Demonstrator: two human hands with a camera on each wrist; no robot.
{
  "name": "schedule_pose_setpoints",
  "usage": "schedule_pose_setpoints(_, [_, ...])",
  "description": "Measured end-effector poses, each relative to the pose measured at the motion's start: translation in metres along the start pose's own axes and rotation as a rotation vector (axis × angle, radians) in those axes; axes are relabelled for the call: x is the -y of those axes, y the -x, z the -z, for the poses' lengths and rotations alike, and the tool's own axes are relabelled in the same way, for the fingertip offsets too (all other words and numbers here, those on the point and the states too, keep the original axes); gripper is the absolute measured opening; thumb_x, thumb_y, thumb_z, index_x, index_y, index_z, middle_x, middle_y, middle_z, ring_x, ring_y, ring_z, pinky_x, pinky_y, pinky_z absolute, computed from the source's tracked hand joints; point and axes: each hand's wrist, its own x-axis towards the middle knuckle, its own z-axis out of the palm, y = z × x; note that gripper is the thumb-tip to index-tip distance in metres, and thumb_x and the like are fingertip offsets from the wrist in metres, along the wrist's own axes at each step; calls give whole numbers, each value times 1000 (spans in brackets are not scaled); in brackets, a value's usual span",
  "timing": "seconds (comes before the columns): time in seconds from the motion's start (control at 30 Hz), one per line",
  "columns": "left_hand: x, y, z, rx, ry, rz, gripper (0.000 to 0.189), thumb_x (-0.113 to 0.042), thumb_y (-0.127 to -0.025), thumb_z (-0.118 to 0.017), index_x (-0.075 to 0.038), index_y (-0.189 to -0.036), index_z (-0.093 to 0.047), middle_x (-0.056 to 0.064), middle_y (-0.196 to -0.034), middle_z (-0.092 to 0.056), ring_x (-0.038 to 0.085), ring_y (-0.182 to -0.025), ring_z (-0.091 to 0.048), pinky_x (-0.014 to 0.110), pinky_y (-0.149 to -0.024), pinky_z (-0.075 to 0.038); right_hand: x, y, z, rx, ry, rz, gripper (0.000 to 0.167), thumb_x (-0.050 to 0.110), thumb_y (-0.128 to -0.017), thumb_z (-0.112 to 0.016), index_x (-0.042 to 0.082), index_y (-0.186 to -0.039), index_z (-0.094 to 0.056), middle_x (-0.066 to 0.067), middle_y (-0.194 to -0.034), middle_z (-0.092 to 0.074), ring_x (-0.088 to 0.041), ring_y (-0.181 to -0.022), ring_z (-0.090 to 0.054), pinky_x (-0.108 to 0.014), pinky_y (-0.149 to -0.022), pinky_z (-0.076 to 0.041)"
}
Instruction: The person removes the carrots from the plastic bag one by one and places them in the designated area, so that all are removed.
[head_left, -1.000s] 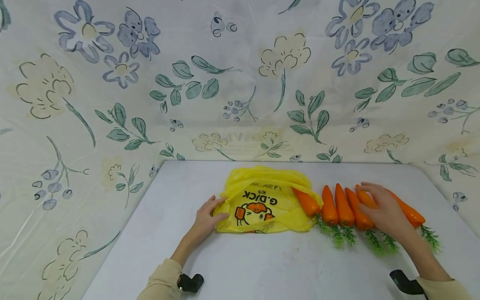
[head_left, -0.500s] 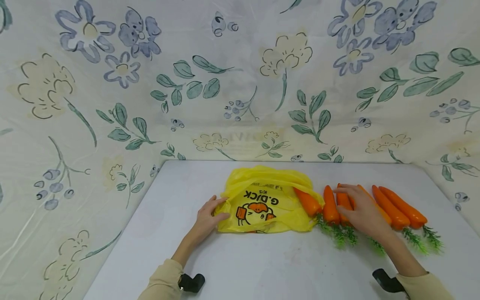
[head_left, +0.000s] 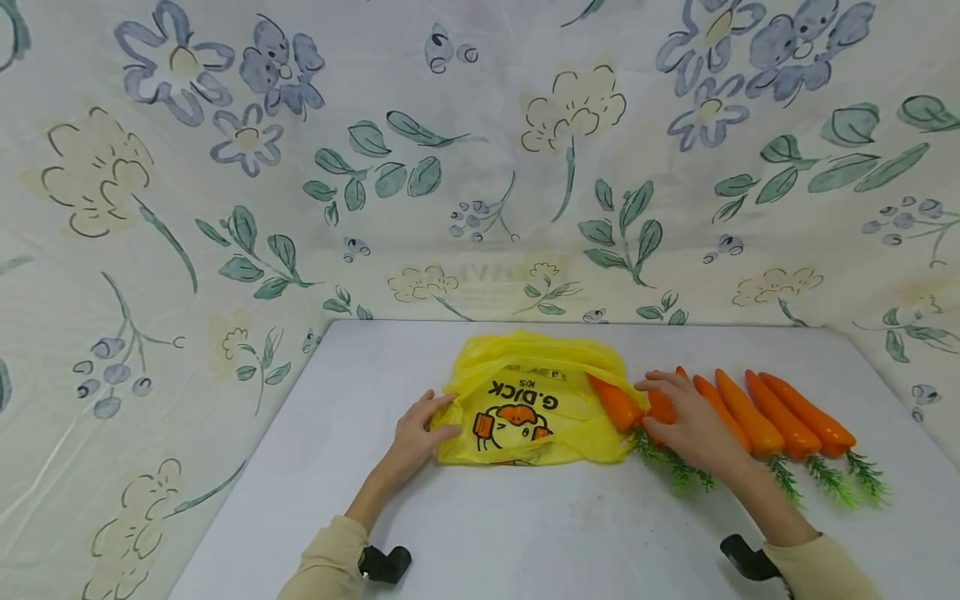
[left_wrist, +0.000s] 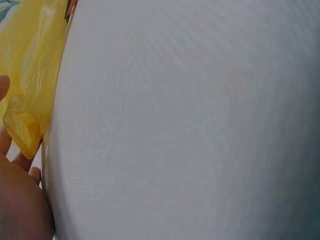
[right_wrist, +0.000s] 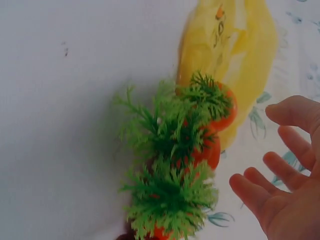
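A yellow plastic bag [head_left: 525, 358] with a printed cartoon lies flat at the middle of the white table. My left hand [head_left: 415, 427] holds its left edge, a fold of plastic lying between thumb and fingers in the left wrist view. One orange carrot [head_left: 617, 407] pokes partly out of the bag's right side, its green leafy top outside. My right hand [head_left: 693, 421] hovers over the nearest carrot [head_left: 662, 406] beside it, thumb and fingers spread apart. In the right wrist view, that hand [right_wrist: 290, 175] holds nothing; leafy carrot tops [right_wrist: 172, 192] lie to its left.
Several more carrots lie in a row to the right, such as a slanted carrot [head_left: 806, 412], leaves toward the person. Behind the white table [head_left: 540, 517] hangs a flowered cloth [head_left: 480, 167]. Black wrist mounts [head_left: 386, 565] stick out by both sleeves.
My right hand has moved left along the row, from the right-hand carrots to the one nearest the bag. The left hand and the bag stay in place.
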Motion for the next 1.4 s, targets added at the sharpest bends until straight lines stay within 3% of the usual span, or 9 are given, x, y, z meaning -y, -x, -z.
schedule_pose_setpoints(0.53, [2, 0, 0, 10, -12, -4, 58, -31, -89, -65, -18, -144, -52, 17, -163, -20, 41, -150, -10, 69, -115, -3, 8, -7, -25, 16, -41, 33, 42, 10, -90, -68, 3, -131, -60, -22, -144, -46, -43, -125, -49, -59, -101, -45])
schedule_pose_setpoints(1.0, [2, -1, 0, 6, -5, -3, 59, -33, -88, -65, -19, -144, -53, 15, -164, -19, 40, -151, -9, 69, -115, -3, 16, -15, -40, 123, 20, -30, 38, 8, -87, -65, -1, -124, -65, -26, -139, -47, -42, -122, -50, -57, -101, -45])
schedule_pose_setpoints(1.4, [2, 0, 0, 3, 0, -10, 58, -32, -88, -65, -18, -144, -53, 17, -163, -19, 41, -150, -10, 68, -115, -3, 21, -18, -50, 123, 55, -50, 32, 2, -85, -66, 4, -116, -69, -19, -134, -49, -37, -118, -51, -54, -101, -47])
